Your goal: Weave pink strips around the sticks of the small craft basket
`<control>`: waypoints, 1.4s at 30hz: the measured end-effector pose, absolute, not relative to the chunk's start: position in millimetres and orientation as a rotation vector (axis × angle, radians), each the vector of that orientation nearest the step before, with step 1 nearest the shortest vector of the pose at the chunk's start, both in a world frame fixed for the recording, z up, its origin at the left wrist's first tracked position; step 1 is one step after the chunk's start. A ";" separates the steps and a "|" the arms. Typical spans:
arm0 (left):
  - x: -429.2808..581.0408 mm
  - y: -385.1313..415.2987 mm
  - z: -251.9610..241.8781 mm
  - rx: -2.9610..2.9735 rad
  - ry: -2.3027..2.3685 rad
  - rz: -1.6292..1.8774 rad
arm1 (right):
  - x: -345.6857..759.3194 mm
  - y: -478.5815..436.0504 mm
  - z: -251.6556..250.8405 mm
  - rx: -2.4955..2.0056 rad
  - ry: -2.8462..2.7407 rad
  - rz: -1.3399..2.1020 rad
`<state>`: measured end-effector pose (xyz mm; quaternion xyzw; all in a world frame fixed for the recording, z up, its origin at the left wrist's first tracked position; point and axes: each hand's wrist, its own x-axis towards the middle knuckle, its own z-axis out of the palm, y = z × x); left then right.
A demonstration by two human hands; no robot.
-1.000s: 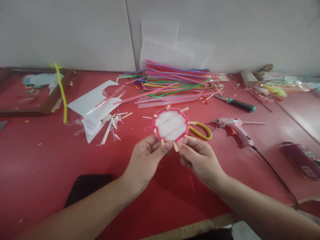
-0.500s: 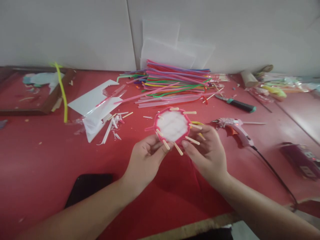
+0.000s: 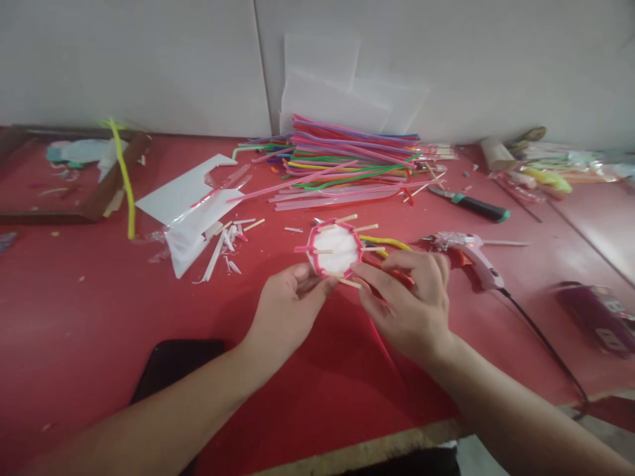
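A small round craft piece [image 3: 338, 248] has a white middle, a pink fuzzy rim and several thin wooden sticks jutting out. It is held up above the red table, tilted. My left hand [image 3: 292, 297] pinches its lower left edge between thumb and fingers. At the lower right edge, my right hand [image 3: 409, 301] has its thumb and forefinger around a stick's end; whether they squeeze the stick or the rim is hard to tell. Partly hidden behind the right hand lies a tool with yellow handles [image 3: 391, 242].
A pile of coloured pipe cleaners [image 3: 347, 158] lies at the back. To the right are a pink glue gun [image 3: 471, 254] with its cord, a box cutter [image 3: 479, 206] and a purple case [image 3: 595, 317]. White scraps [image 3: 225, 251], cut card [image 3: 188, 198] and a black phone [image 3: 173, 363] are left.
The craft piece has tilted and turned in my hands, so its sticks now point more to the right. My right hand has shifted its fingers along the edge, uncovering more of the yellow-handled tool.
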<state>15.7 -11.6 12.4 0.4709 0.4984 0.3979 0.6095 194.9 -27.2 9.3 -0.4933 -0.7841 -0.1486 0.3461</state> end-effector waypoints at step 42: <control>16.9 -9.8 10.6 1.124 1.107 0.748 | 203.6 -21.9 18.6 -1.104 -2.265 -0.191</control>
